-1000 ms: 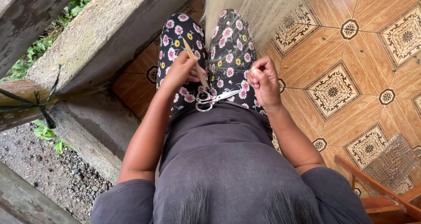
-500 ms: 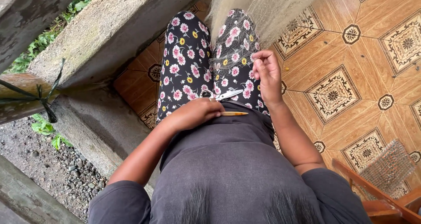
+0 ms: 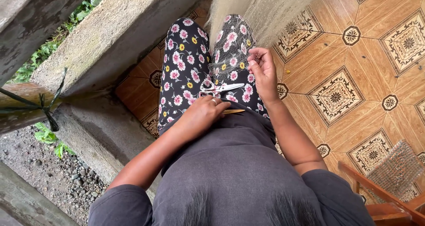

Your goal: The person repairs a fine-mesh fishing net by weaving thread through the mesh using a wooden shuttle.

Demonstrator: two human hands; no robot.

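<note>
I sit with a fine pale net (image 3: pixel 261 9) draped over my flowered trousers (image 3: pixel 186 71). My left hand (image 3: pixel 201 115) rests on my lap, its fingers closed on a thin wooden needle (image 3: pixel 233 112) whose tip pokes out to the right. A pair of scissors (image 3: pixel 219 88) lies on my thighs just beyond that hand. My right hand (image 3: pixel 262 71) is raised over my right thigh, fingertips pinched on a bit of the net's mesh.
A rough concrete ledge (image 3: pixel 106 35) runs along my left, with gravel (image 3: pixel 66 177) and plants below it. Patterned orange floor tiles (image 3: pixel 354 75) spread to the right. A wooden chair frame (image 3: pixel 380 195) with a woven seat stands at the lower right.
My left hand came down from beside the scissors to my lap with the wooden needle. The right hand lifted slightly, still pinching the net. The scissors now lie in plain sight on my thighs.
</note>
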